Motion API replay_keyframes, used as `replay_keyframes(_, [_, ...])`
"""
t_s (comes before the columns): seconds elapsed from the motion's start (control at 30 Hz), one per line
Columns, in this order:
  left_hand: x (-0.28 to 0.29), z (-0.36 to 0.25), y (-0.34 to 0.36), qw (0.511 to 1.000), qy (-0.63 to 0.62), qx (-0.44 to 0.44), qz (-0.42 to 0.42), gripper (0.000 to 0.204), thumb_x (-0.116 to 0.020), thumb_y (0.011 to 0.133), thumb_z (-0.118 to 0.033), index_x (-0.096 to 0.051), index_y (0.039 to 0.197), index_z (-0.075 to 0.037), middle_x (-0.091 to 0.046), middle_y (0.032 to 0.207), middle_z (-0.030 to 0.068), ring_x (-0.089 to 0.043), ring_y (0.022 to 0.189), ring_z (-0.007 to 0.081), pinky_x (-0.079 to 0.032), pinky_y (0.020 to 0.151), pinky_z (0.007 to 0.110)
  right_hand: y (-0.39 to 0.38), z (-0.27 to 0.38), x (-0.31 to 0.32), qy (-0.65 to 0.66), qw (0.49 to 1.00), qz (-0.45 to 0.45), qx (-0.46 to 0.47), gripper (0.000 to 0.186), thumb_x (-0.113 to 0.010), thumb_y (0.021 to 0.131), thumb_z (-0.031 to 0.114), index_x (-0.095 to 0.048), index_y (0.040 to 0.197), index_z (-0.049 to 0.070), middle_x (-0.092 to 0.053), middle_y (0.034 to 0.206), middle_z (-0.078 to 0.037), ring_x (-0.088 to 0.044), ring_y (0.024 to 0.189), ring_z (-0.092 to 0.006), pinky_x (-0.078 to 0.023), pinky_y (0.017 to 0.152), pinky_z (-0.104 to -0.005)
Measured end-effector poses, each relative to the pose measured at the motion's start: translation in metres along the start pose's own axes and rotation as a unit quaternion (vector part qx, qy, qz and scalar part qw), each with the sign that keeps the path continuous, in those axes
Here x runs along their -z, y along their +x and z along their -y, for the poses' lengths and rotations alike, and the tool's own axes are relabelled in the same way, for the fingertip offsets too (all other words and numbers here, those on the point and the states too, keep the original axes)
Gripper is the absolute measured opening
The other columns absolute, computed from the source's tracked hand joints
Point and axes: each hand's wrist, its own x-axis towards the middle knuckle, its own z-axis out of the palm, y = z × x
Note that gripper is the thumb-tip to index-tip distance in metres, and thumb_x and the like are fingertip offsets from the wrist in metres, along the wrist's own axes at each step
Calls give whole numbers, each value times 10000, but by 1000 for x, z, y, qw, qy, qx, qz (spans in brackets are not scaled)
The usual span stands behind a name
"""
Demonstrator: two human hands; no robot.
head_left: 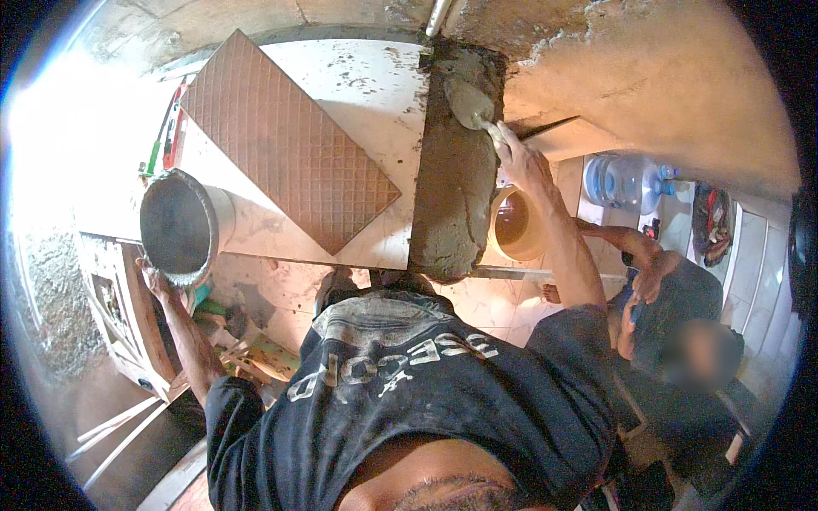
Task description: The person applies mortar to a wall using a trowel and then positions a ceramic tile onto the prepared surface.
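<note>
My right hand (521,160) is closed round the handle of a trowel (469,104). The trowel's mortar-coated blade lies on the far part of a strip of wet grey mortar (453,196) spread over the counter. At the left, my left hand (157,281) grips the near rim of a bucket (224,213), which is tilted so that its dark inside shows. Between the bucket and the mortar, a large brown tile (285,145) lies slantwise with its ridged grid side up, on white tiles (375,77).
Beside the mortar's right edge stands a yellowish bucket (517,223), close under my right forearm. A clear blue water jug (626,182) lies farther right. Another person (673,298) sits low at the right. Red and green tools (170,136) lie behind the left bucket. A wall bounds the far side.
</note>
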Motion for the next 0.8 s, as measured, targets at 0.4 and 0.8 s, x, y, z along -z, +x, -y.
replay_keyframes(0.4, [26, 45, 27, 997, 29, -66, 27, 457, -346, 968, -401, -480, 1171, -14, -581, 954, 24, -552, 812, 136, -471, 765, 289, 58, -22, 13, 94, 995, -4, -28, 443, -395, 921, 399, -462, 1264, 126, -584, 1072, -236, -552, 1006, -415, -448, 836, -452])
replay_keyframes(0.8, [-14, -15, -20, 997, -50, 46, -32, 479, -294, 981, -398, -513, 1163, -13, -581, 992, 53, -541, 883, 158, -448, 827, 308, 30, 33, -19, 258, 955, -147, -3, 584, -392, 910, 506, -483, 1218, 19, -609, 890, -184, -592, 756, -293, -474, 669, -387])
